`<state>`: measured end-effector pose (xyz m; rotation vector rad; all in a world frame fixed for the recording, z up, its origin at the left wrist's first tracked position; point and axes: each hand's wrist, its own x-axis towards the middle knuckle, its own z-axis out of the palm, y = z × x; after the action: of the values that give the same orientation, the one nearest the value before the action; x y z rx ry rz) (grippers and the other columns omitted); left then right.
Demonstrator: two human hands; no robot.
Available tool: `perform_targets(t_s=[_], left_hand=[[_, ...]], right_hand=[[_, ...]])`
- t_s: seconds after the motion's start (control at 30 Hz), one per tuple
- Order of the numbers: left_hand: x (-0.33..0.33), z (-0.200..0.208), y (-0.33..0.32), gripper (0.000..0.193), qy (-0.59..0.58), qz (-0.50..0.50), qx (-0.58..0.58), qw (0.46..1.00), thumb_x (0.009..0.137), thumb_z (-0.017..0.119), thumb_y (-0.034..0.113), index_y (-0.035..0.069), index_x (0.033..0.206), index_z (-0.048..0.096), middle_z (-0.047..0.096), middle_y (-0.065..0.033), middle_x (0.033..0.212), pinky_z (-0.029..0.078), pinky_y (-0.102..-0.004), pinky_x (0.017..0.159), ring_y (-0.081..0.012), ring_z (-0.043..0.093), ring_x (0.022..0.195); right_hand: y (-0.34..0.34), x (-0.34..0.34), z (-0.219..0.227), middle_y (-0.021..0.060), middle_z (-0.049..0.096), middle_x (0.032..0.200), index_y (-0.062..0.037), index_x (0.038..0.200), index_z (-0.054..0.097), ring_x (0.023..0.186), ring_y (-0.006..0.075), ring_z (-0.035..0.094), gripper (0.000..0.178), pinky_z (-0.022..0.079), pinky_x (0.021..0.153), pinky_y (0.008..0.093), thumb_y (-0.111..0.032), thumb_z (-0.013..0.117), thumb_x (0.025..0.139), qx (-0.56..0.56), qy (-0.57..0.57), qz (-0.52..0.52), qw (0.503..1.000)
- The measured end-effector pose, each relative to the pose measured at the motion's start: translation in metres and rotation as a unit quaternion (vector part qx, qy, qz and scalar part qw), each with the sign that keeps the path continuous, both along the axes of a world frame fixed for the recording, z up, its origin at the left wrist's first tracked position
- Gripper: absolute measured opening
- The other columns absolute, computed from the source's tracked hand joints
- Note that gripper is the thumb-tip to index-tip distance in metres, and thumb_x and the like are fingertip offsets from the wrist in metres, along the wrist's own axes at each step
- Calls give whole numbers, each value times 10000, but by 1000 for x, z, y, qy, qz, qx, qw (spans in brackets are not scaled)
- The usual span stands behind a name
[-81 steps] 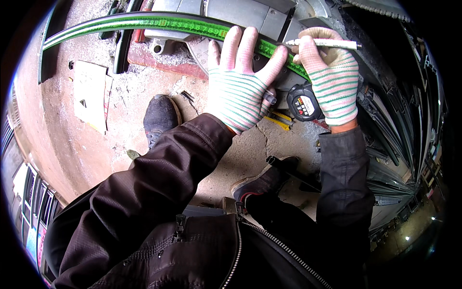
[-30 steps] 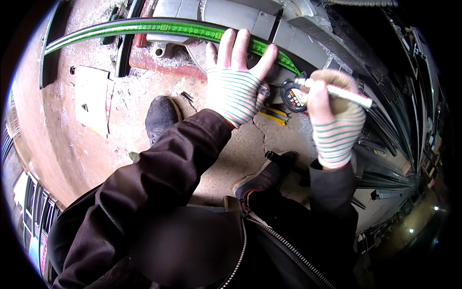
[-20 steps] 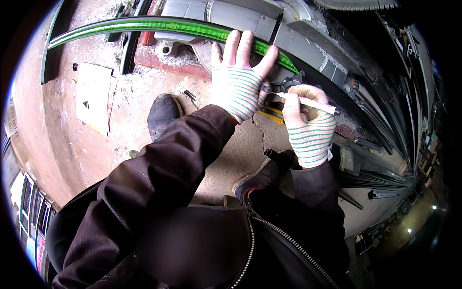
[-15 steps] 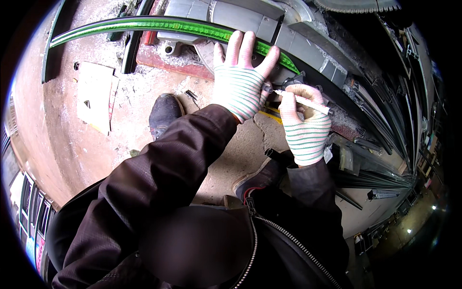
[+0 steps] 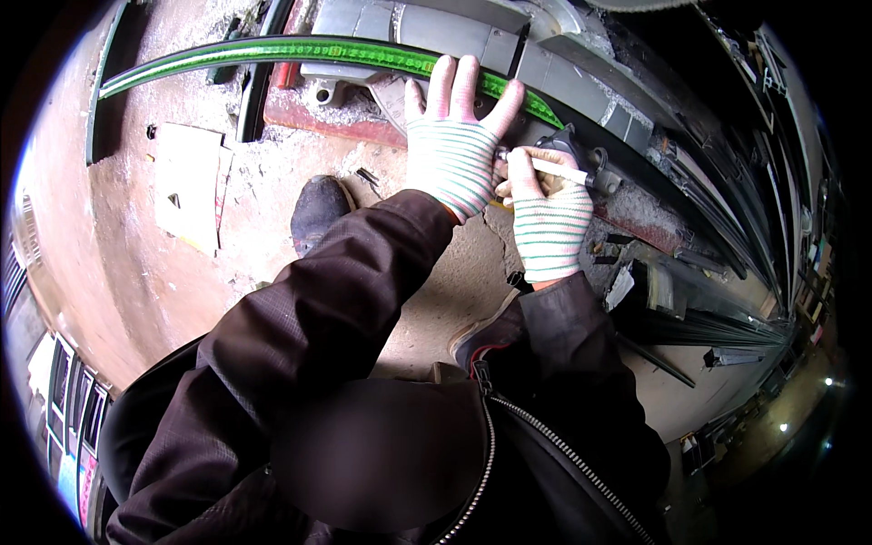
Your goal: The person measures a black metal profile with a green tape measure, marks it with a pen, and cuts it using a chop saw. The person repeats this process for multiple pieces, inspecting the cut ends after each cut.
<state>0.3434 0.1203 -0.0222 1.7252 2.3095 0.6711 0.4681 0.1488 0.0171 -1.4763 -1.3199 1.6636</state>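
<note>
My left hand (image 5: 450,132), in a white glove with green stripes, lies with fingers spread across a green tape measure blade (image 5: 381,58). The blade runs along a dark, long profile (image 5: 595,145), which looks curved in this view. My right hand (image 5: 551,213), gloved alike, is closed round a white marker pen (image 5: 556,167). The pen's left end meets the edge of my left hand near the thumb. Whether the left thumb pinches a small dark piece there is hidden. A dark object (image 5: 561,141) sits by the blade's right end.
Behind the profile stands a grey metal machine bed (image 5: 400,27) with a red base (image 5: 336,125) strewn with shavings. Bundled dark profiles (image 5: 727,209) fill the right side. A white sheet (image 5: 186,186) lies on the floor at left, near my shoe (image 5: 320,213).
My right hand has moved left and slightly up with the marker pen, bringing the pen's end against my left hand. My left hand stays on the blade.
</note>
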Motion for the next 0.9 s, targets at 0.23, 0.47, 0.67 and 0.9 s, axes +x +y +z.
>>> perform_targets(t_s=[0.23, 0.47, 0.67, 0.9], left_hand=[[0, 4, 0, 752, 19, 1, -12, 1000, 786, 705, 346, 248, 1487, 451, 281, -271, 1535, 230, -736, 1098, -478, 233, 1444], [0, 10, 8, 727, 41, 14, -16, 999, 798, 688, 343, 281, 1486, 461, 318, -262, 1522, 256, -725, 1089, -484, 258, 1428], [1, 10, 7, 720, 38, 7, -15, 999, 794, 694, 340, 269, 1474, 468, 310, -259, 1528, 258, -735, 1083, -471, 259, 1440], [0, 17, 9, 698, 41, 13, -24, 999, 801, 685, 341, 244, 1462, 483, 333, -263, 1520, 265, -728, 1093, -463, 281, 1434]], right_hand=[[-3, 43, 12, 96, 689, 777, -18, 1041, 626, 566, 124, 624, 277, 499, 494, 245, -292, 650, 1007, 17, 3, -153, 988], [-29, 102, -40, 64, 678, 770, -72, 1017, 630, 560, 170, 638, 255, 483, 436, 306, -304, 719, 957, -240, -80, -183, 950], [-26, 92, -56, 132, 661, 1084, 2, 1282, 546, 931, 235, 654, 568, 538, 867, 386, -350, 766, 895, 104, -245, -142, 953], [45, 25, 23, 188, 502, 1340, -78, 1415, 477, 1238, 375, 509, 778, 467, 1007, 507, -348, 812, 767, 453, -436, 213, 748]])
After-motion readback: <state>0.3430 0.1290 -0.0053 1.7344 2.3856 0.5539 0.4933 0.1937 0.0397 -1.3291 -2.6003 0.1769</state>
